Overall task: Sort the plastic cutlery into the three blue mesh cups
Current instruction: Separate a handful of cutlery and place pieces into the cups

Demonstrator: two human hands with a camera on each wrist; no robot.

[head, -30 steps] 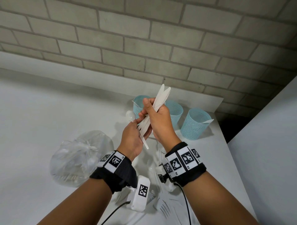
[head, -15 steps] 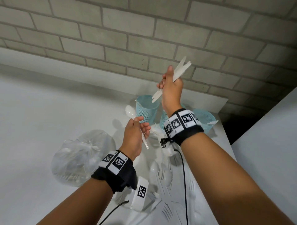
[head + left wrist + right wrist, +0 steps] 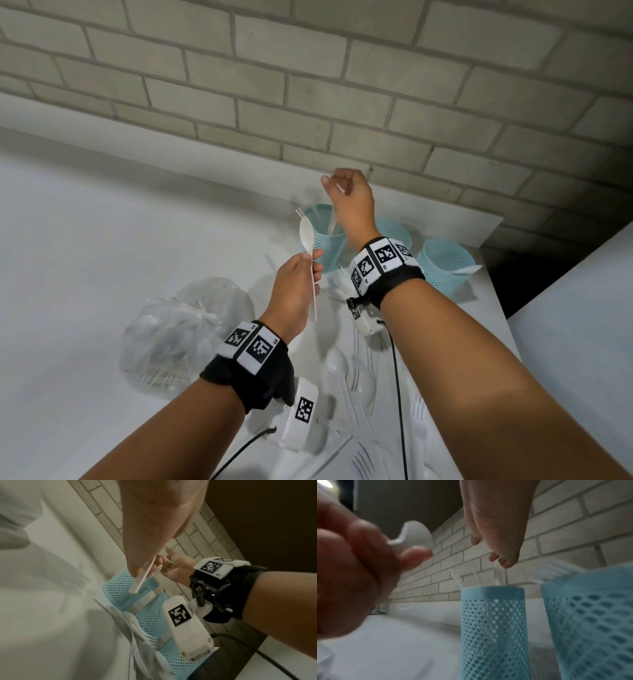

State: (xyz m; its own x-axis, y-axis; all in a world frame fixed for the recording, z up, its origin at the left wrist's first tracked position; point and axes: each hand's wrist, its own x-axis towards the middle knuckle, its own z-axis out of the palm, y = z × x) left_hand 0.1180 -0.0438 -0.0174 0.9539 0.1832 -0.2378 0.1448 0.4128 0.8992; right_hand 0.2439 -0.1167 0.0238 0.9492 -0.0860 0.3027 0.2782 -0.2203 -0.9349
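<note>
From the head view I record the left hand (image 3: 297, 291) gripping a white plastic spoon (image 3: 307, 240) by its handle, bowl upward, just beside the leftmost blue mesh cup (image 3: 323, 248). The right hand (image 3: 352, 202) hangs directly above that cup, fingers curled downward; white utensils (image 3: 332, 224), blurred, stand in the cup's mouth below it. Whether that grip holds them or has let go I cannot tell from this view. The right wrist view adds what the head view lacks: the fingertips (image 3: 506, 563) sit at the top of translucent, motion-smeared handles (image 3: 500, 574) that rise from the cup (image 3: 493, 628), with further thin white pieces (image 3: 456, 580) leaning at its left rim; contact is too blurred to confirm. The same view shows the spoon bowl (image 3: 418, 534) above the left hand's curled fingers (image 3: 359, 563). The left wrist view alone shows the spoon's handle end (image 3: 142, 580) projecting below the left grip, and forks (image 3: 150, 639) lying against the cups' bases. The head view shows a second cup (image 3: 399, 233) partly hidden behind the right wrist and a third cup (image 3: 445, 267) at the right with a white utensil (image 3: 466, 271) across its rim. Loose white cutlery (image 3: 356, 380) lies on the bench (image 3: 85, 274) between the forearms, and a knotted clear plastic bag (image 3: 178, 335) sits left of it.
</note>
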